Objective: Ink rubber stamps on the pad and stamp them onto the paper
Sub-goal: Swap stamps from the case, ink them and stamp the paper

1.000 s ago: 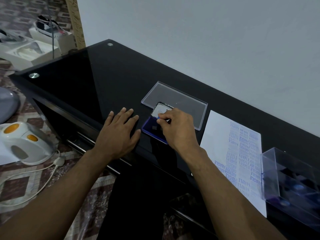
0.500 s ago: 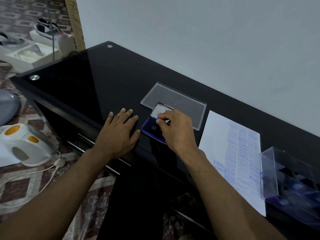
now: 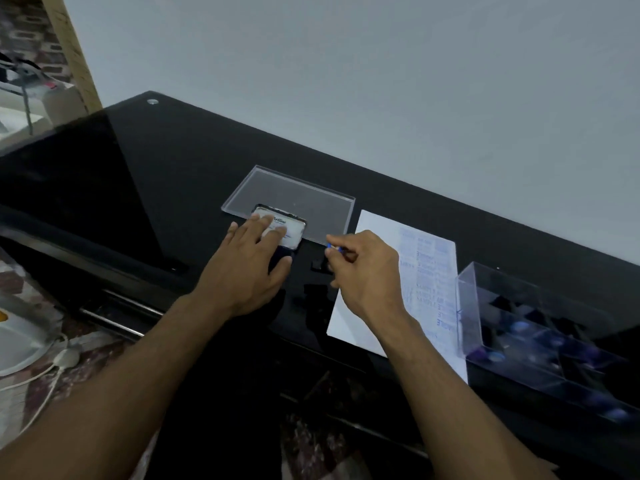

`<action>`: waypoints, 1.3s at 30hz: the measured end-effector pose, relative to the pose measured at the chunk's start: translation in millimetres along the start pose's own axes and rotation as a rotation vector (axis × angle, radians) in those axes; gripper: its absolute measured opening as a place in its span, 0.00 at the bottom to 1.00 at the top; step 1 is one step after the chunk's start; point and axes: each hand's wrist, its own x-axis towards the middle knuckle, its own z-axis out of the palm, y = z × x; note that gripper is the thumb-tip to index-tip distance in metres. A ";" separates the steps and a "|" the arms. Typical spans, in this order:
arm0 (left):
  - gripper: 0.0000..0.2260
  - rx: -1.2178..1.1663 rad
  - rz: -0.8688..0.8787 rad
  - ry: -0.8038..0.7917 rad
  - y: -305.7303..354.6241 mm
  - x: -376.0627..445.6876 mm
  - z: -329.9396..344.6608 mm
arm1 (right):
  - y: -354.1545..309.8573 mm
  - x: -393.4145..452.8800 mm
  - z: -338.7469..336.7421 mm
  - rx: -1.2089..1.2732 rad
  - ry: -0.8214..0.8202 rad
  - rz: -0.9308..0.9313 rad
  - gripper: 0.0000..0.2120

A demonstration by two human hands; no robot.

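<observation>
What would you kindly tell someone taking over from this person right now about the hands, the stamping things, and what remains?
Left hand: fingers flat on the ink pad's lid, apparently closing it.
Right hand: pinches a small stamp with a blue tip, held between the pad and the paper.
Paper: beside the pad, its right half already covered in blue impressions; left strip bare.
Clear box at far right holds more stamps.
Left: probably press this stamp on bare paper, then continue with the others.
</observation>
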 end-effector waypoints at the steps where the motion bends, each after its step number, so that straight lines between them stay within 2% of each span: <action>1: 0.31 -0.008 0.016 0.000 7.8 2.3 2.4 | 5.3 -1.9 -6.6 -0.010 0.003 0.015 0.09; 5: 0.27 -0.051 0.068 -0.038 38.7 11.0 11.4 | 23.6 -7.1 -32.0 -0.006 0.046 0.072 0.09; 15: 0.26 -0.043 0.203 -0.117 85.0 30.4 50.1 | 52.4 -17.0 -73.3 -0.026 0.054 0.174 0.13; 23: 0.25 -0.017 0.247 -0.132 85.0 35.3 65.5 | 59.9 -20.0 -71.8 -0.059 0.048 0.161 0.13; 39: 0.26 -0.005 0.226 -0.172 82.4 32.2 70.9 | 68.5 -20.7 -65.1 -0.107 0.034 0.132 0.14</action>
